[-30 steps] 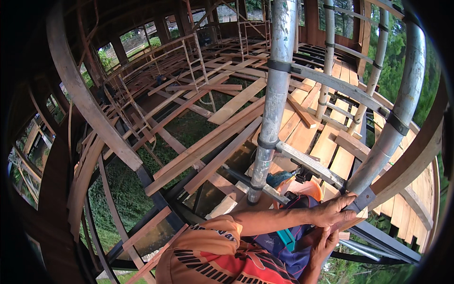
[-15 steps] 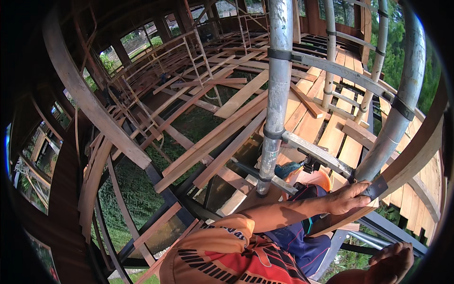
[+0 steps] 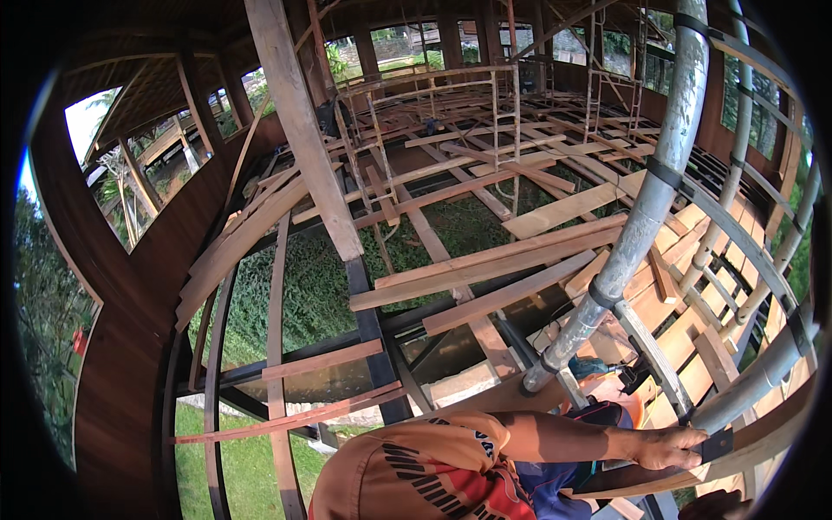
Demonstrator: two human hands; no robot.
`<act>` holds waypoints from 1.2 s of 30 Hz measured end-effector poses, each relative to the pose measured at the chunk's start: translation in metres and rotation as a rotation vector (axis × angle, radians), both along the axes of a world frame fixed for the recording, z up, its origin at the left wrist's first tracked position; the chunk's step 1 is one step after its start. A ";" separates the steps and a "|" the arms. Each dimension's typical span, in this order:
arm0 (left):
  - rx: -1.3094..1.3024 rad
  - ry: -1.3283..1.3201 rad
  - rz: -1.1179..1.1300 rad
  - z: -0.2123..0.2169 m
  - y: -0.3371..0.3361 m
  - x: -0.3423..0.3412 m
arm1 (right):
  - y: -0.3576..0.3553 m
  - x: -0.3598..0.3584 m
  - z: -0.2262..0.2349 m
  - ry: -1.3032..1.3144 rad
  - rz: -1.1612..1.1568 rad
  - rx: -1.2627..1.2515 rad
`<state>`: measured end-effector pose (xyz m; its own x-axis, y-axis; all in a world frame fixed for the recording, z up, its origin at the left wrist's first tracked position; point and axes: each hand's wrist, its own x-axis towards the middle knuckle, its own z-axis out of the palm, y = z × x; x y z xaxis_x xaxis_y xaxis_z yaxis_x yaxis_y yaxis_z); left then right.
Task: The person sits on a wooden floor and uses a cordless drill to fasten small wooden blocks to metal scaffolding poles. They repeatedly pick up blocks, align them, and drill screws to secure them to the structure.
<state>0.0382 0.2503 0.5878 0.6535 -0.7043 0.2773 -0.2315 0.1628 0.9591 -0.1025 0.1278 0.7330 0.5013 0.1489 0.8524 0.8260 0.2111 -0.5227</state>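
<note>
My left arm reaches across to the right, its orange sleeve filling the lower middle. At its end my left hand [image 3: 669, 448] is closed on a small black metal plate [image 3: 717, 445], which lies against a curved wooden beam [image 3: 767, 442]. Low at the right edge, my right hand [image 3: 715, 504] is in dark shadow and partly cut off, so its fingers cannot be made out. Beyond my left forearm lie a teal and black power tool [image 3: 591, 367] and an orange curved object, partly hidden.
Metal scaffold tubes [image 3: 663, 173] rise close on the right, joined by rungs. Loose planks [image 3: 494, 269] lie across dark beams [image 3: 371, 329], with open gaps down to grass [image 3: 195, 472] and brown ground. A wooden post [image 3: 303, 130] stands left of middle. Floorboards [image 3: 685, 347] lie at right.
My view has swung to the left, so the scene sits farther right. My left hand stays on the black plate. My right hand has dropped lower and into shadow.
</note>
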 end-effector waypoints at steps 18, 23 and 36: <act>-0.286 0.034 -0.073 -0.013 -0.007 -0.002 | -0.111 0.107 -0.184 0.454 -0.553 -0.201; -0.369 0.142 -0.026 0.017 0.032 -0.006 | -0.138 0.107 -0.208 0.310 -0.830 -0.431; 0.536 -0.544 0.433 0.056 0.092 -0.060 | -0.062 0.070 -0.132 0.421 -0.476 -0.272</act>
<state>-0.0218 0.3426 0.6439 0.7666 -0.5500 0.3314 -0.6164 -0.4858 0.6198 -0.0324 0.0661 0.6007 0.8453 0.0113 0.5342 0.5112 -0.3083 -0.8023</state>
